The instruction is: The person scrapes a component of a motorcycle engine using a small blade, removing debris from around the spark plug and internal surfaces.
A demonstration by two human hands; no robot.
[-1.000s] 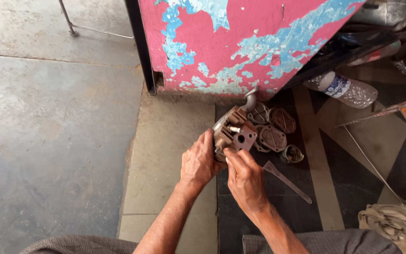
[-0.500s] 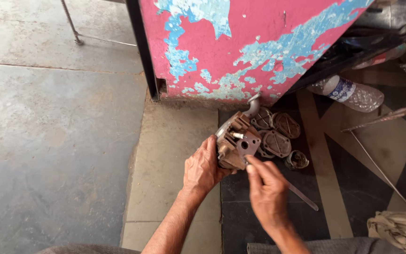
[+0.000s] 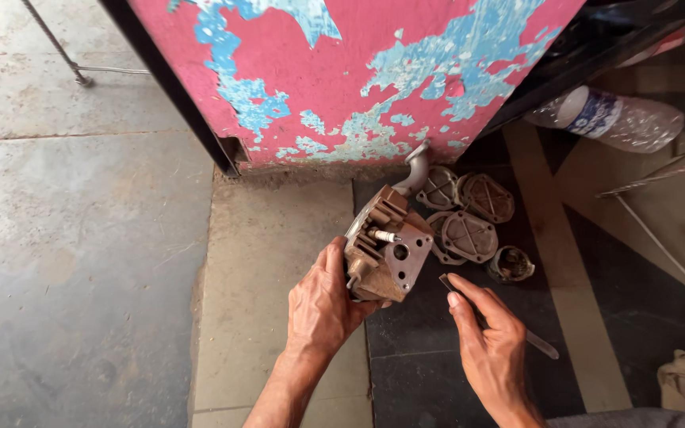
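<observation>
Right hand [image 3: 491, 349] has come off the engine part [image 3: 382, 246] since a moment ago, when its fingers were pressed against the flat plate face; now it sits lower and to the right, fingers loosely open, fingertips on or just over the flat metal strip [image 3: 497, 326] lying on the dark floor tile [image 3: 422, 380]; can't tell if it has actually gripped the strip yet. Left hand [image 3: 323, 305] holds the engine part alone, wrapped around its lower left side, lifted off the floor, finned side up-left, plate with round hole facing the camera, small white plug sticking out. So the part is now one-handed, just left of and above the right hand, not touching it. Round rusty covers [image 3: 465, 234] lie on the floor just behind the part, near the peeling pink and blue panel [image 3: 358, 71]. Clear plastic bottle [image 3: 620, 119] lies well off upper right.
</observation>
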